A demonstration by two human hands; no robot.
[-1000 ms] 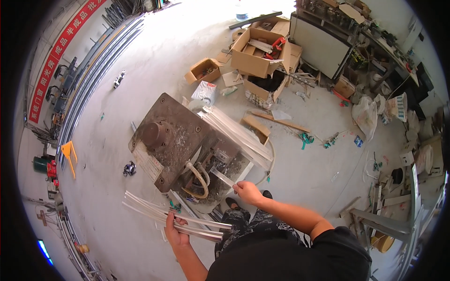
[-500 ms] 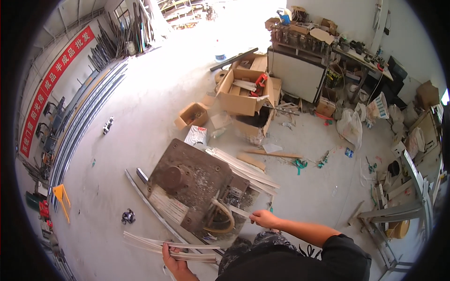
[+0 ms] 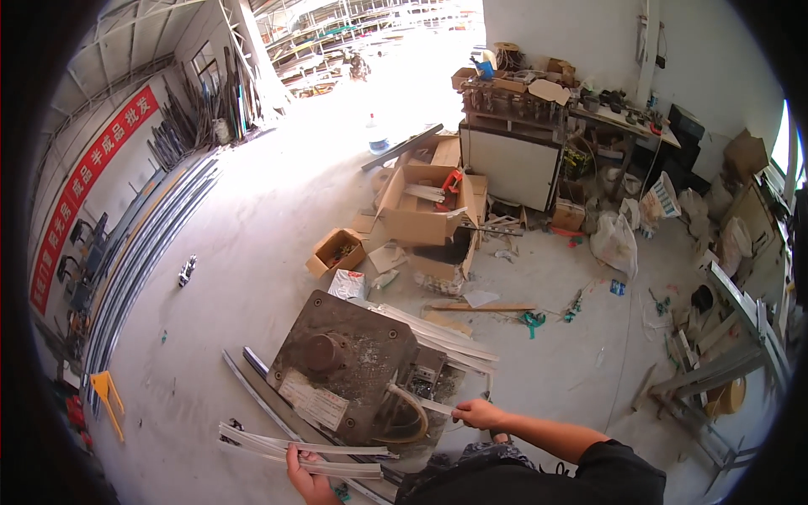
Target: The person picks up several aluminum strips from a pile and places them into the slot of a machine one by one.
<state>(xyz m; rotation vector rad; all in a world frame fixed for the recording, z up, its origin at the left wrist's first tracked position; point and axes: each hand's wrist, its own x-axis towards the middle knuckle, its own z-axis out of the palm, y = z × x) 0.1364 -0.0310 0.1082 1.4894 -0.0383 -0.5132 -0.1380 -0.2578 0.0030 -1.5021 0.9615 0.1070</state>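
Pale, slender strips point(image 3: 252, 440) lay in a loose bundle across the left hand point(image 3: 310, 481), whose fingers were curled around them near the lower edge of the view. The right hand point(image 3: 480, 413) pinched the near end of a single strip point(image 3: 435, 406) between thumb and fingers; its far end reached toward the brown metal machine point(image 3: 370, 345), beside a looped hose point(image 3: 425, 423), though contact there could not be told. Further strips formed a stack point(image 3: 438, 332) along the machine's far side. Beyond stood several containers. An open cardboard carton point(image 3: 417, 227) held a red tool point(image 3: 452, 185) and some whitish lengths point(image 3: 425, 193), its flaps turned outward. Below it sat a second carton point(image 3: 433, 268), its interior dark and its contents indistinct. To the left, a smaller open box point(image 3: 318, 263) contained brownish pieces point(image 3: 341, 252) too small to identify; a white package point(image 3: 347, 284) rested on the floor near it. Toward the right, a translucent plastic bag point(image 3: 614, 244) slumped on the floor, its contents unclear, and a patterned sack point(image 3: 661, 200) leaned near the workbench point(image 3: 640, 126).
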